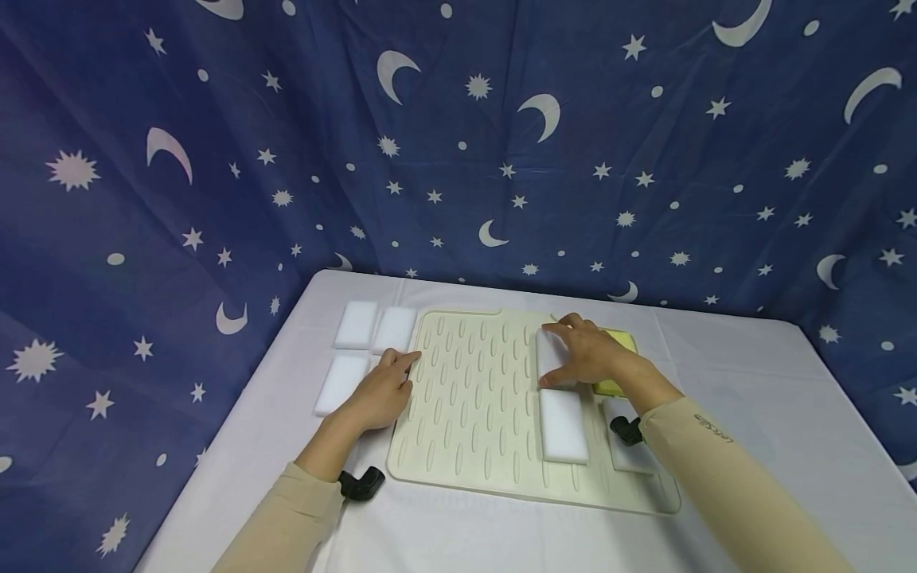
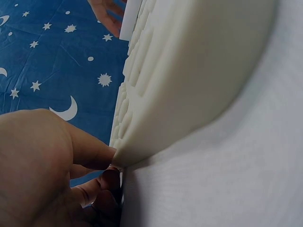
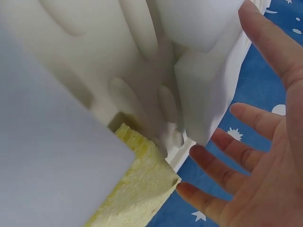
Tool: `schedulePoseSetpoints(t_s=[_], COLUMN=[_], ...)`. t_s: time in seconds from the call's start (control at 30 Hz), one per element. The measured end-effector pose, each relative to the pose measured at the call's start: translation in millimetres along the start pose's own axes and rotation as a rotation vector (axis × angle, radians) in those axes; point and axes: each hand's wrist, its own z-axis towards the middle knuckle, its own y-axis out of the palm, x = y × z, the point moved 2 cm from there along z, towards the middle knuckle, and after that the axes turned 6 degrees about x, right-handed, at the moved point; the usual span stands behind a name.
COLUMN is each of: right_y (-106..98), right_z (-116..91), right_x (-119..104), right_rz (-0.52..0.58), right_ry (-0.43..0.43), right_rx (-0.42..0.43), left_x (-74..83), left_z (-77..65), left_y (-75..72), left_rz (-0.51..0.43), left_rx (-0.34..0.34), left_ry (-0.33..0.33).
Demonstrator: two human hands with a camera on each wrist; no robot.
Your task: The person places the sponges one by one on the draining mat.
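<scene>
At the left edge of a cream ridged mat (image 1: 469, 398) is my left hand (image 1: 383, 390), index finger stretched out and touching the edge. In the left wrist view a digit of the left hand (image 2: 52, 161) meets the mat's rim (image 2: 142, 146); the other fingers are in shadow. My right hand (image 1: 591, 350) spans a white sponge block (image 1: 552, 354) on the mat, thumb by its near end and fingertips by its far end. In the right wrist view the right hand's fingers (image 3: 203, 168) are spread beside the white block (image 3: 203, 90); a firm grip does not show.
Another white block (image 1: 563, 426) lies just nearer on the mat. Farther right are a yellow sponge (image 1: 619, 342) and a white block (image 1: 630, 458), partly behind the right arm. Three white blocks (image 1: 356, 325) lie left of the mat on the white-covered table (image 1: 236, 477).
</scene>
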Motion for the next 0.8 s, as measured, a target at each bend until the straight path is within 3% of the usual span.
schedulePoseSetpoints(t_s=[0.5, 0.8], right_y=[-7.9, -13.2], right_z=[-6.5, -16.1], right_x=[7.6, 12.8], right_rz=[0.058, 0.105], right_ry=[0.014, -0.035], right_rx=[0.038, 0.092], left_x=[0.1, 0.0], left_z=[-0.1, 0.1], left_y=[0.1, 0.5], left_rz=[0.009, 0.01], left_rx=[0.005, 0.002], left_ry=[0.007, 0.002])
